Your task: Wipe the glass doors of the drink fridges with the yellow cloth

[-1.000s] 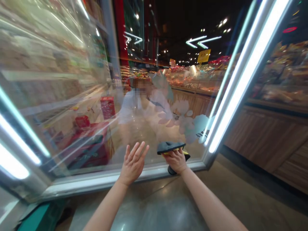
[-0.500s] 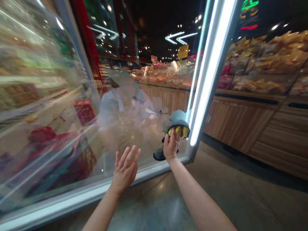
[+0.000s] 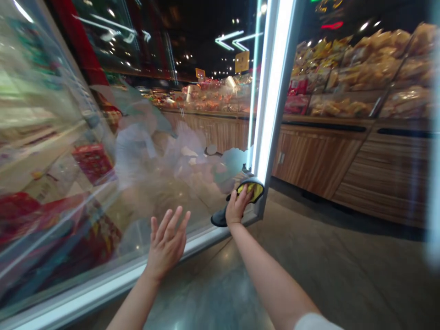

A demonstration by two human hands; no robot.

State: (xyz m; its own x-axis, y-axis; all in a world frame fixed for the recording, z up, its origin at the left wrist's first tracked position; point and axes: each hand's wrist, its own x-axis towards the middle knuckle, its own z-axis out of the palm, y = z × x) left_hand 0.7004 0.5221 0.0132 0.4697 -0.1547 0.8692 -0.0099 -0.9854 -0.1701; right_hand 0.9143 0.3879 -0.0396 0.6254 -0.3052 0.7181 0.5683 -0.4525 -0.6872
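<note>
A glass door [image 3: 192, 192] with a pale frame stands tilted across my view. Near its lower right corner, my right hand [image 3: 236, 208] presses a cleaning cloth [image 3: 257, 191], yellow with a dark edge, against the glass and the side frame. A grey part of the cloth hangs out below my palm. My left hand [image 3: 167, 245] is raised in front of the lower glass, fingers spread and holding nothing. Whether it touches the pane, I cannot tell. The glass carries a faint reflection of a person.
A bright light strip [image 3: 275, 82] runs up the door's right edge. To the right stand wooden cabinets [image 3: 305, 160] topped with bagged goods [image 3: 374, 64]. Behind the glass on the left are blurred shelves and a red box [image 3: 92, 160]. The floor [image 3: 309, 266] is grey and shiny.
My view has turned right, so the door and cabinets sit further left. The cloth under my right hand has moved against the lit side frame. My left hand stays spread.
</note>
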